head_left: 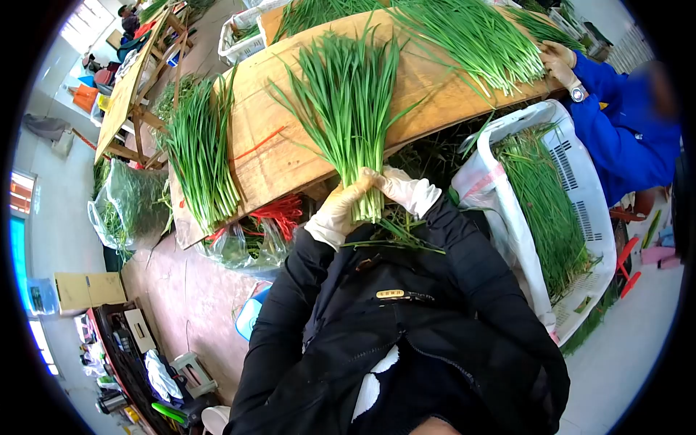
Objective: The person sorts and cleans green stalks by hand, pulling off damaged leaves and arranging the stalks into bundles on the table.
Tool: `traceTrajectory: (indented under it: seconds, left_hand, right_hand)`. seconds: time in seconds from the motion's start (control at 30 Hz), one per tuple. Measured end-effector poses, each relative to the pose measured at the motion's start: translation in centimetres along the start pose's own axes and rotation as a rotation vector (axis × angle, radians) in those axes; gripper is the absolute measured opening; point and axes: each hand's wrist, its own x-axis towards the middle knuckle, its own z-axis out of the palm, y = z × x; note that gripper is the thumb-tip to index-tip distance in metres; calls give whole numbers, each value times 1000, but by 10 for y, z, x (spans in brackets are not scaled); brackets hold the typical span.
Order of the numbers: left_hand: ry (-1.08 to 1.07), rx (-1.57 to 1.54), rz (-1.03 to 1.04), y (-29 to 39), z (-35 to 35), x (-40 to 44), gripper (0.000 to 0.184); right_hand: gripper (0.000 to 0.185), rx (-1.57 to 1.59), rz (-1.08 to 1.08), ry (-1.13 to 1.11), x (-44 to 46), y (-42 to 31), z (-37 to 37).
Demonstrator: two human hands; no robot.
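A bundle of long green stalks (344, 109) lies with its leaves spread on the wooden table (264, 156) and its pale ends over the near edge, towards my body. Both my hands wear whitish gloves. My left hand (342, 206) is wrapped round the bundle's left side near the pale ends. From the right, my right hand (406, 190) closes on the same bundle, its fingers meeting those of the left. Another bundle of green stalks (203, 156) rests at the table's left end. A thin red strip (261, 143) lies between the two bundles.
At the right, a white crate (518, 254) holds loose green stalks. A co-worker in blue (616, 123) handles a large pile of stalks (478, 47) at the table's upper right. Red strips (279, 212) and a clear plastic bag (250, 250) hang below the near edge.
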Motion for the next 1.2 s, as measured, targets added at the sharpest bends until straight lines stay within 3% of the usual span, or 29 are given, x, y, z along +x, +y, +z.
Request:
traceTrajectory:
  seconds: [0.07, 0.1, 0.2, 0.23, 0.3, 0.33, 0.37, 0.47, 0.57, 0.63, 0.7, 0.83, 0.9, 0.97, 1.07, 1.17, 1.2]
  left_hand:
    - [1, -59, -16, -4, -2, 3, 43]
    - [-4, -113, -39, -4, -2, 4, 44]
    - [-80, -152, -67, 2, 0, 1, 41]
    - [-116, -223, -54, 3, 3, 0, 40]
    - [-137, -274, -26, 1, 7, -2, 42]
    - [-175, -256, -15, 0, 7, -2, 45]
    - [-215, -238, -4, -1, 6, -1, 47]
    - [-199, -231, 0, -1, 13, -2, 49]
    - [-138, -264, -24, -6, 10, -1, 46]
    - [-79, -333, -28, -8, 4, -1, 40]
    - [-24, -344, -58, -11, 3, 1, 37]
    - [-124, -323, -73, -11, 1, 3, 43]
    - [76, -308, -108, -2, 21, -6, 36]
    - [1, -322, -84, -12, 7, 2, 33]
    - [-85, -349, -57, -13, 9, -1, 30]
    - [-19, -287, -34, -15, 8, 0, 29]
    - [-126, -291, -71, -16, 0, 1, 34]
  right_hand:
    - [79, -504, 81, -73, 5, -18, -11]
    - [81, -627, -68, 58, 8, -18, -9]
    - [85, -192, 241, -86, 4, -19, -22]
    - [86, 13, 181, -28, -1, -20, -25]
    - [80, -38, 80, 37, -8, -19, -33]
    - [73, -334, 6, 193, -21, -35, -36]
    - [62, -332, -62, 371, -31, -47, -29]
    - [44, -319, -124, 507, -43, -45, -19]
    - [30, -408, -133, 617, -47, -45, -5]
    - [22, -255, -179, 511, -45, -44, 3]
    - [22, -373, -259, 502, -38, -35, 8]
    - [21, -281, -301, 648, -47, -53, 6]
    - [33, -564, -181, 409, -56, -66, 1]
    - [51, -711, -179, 322, -52, -65, 9]
    - [42, -567, 7, 191, -50, -62, 5]
    - [18, 349, 165, -32, -48, -27, -6]
    - [18, 420, 210, -55, -50, -26, -9]
